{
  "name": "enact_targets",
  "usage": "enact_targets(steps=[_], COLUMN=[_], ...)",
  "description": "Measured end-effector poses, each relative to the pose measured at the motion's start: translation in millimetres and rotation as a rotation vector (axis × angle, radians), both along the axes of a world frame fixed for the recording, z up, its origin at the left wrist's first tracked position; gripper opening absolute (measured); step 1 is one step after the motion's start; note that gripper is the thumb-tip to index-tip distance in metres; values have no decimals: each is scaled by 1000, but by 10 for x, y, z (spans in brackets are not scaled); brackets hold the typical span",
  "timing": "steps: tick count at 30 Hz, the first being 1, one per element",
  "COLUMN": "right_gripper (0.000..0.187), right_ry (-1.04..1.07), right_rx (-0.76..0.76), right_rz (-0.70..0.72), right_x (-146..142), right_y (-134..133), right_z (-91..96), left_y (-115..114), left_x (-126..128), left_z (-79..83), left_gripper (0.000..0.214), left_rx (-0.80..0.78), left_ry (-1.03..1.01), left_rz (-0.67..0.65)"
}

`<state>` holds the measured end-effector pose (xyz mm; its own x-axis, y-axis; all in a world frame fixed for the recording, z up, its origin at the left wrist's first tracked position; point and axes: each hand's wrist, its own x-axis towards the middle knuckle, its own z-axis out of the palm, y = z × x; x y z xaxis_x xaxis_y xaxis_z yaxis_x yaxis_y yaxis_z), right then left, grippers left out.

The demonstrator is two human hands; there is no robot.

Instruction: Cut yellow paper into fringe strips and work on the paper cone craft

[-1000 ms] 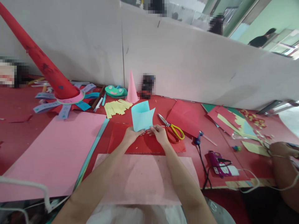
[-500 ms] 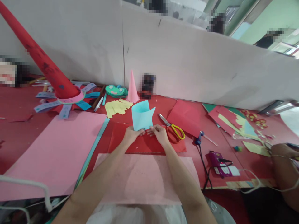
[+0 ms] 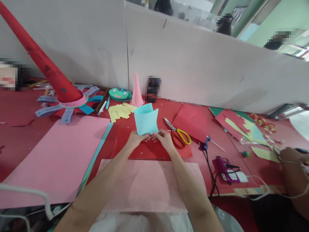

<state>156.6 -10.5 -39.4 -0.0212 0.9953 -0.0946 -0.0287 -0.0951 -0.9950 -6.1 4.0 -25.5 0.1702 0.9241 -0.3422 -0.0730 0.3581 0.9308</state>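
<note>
A light blue sheet of paper (image 3: 145, 120), curled into a loose roll, stands on end over a red sheet (image 3: 147, 149). My left hand (image 3: 135, 140) pinches its lower left edge. My right hand (image 3: 164, 140) pinches the lower right edge, fingers closed on the paper. Both hands meet at the bottom of the roll, just above a pale pink sheet (image 3: 149, 185) that lies nearest to me.
Yellow-handled scissors (image 3: 178, 131) lie right of my hands, beyond them a glue gun (image 3: 205, 143) and a purple device (image 3: 225, 167) with cables. A large pink sheet (image 3: 50, 158), yellow strips (image 3: 120, 111), a small pink cone (image 3: 136, 91) and a tall red cone (image 3: 45, 67) stand left. Another person's arm (image 3: 293, 174) works at the right.
The blue paper has been rolled tighter and shifted slightly left; its top right corner now stands more upright. My hands have barely moved.
</note>
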Motion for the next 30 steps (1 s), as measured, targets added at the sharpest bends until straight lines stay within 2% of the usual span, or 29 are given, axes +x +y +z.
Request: enact_targets(steps=[5, 13, 18, 21, 26, 30], right_gripper=[38, 39, 41, 40, 34, 39], right_ry=[-61, -77, -71, -71, 13, 129], right_rx=[8, 9, -6, 36, 200, 138], right_rz=[24, 26, 13, -40, -163, -95], right_x=[-17, -25, -29, -28, -12, 5], right_y=[-9, -21, -8, -19, -84, -94], right_z=[1, 28, 22, 37, 103, 139], left_y=[-10, 1, -3, -6, 11, 25], left_x=[10, 17, 21, 18, -3, -25], left_z=[-2, -55, -1, 43, 12, -60], left_gripper=[19, 15, 18, 25, 32, 33], left_rx=[9, 18, -14, -52, -98, -94], left_ry=[-25, -5, -28, -61, -144, -156], left_rz=[-56, -47, -47, -31, -14, -23])
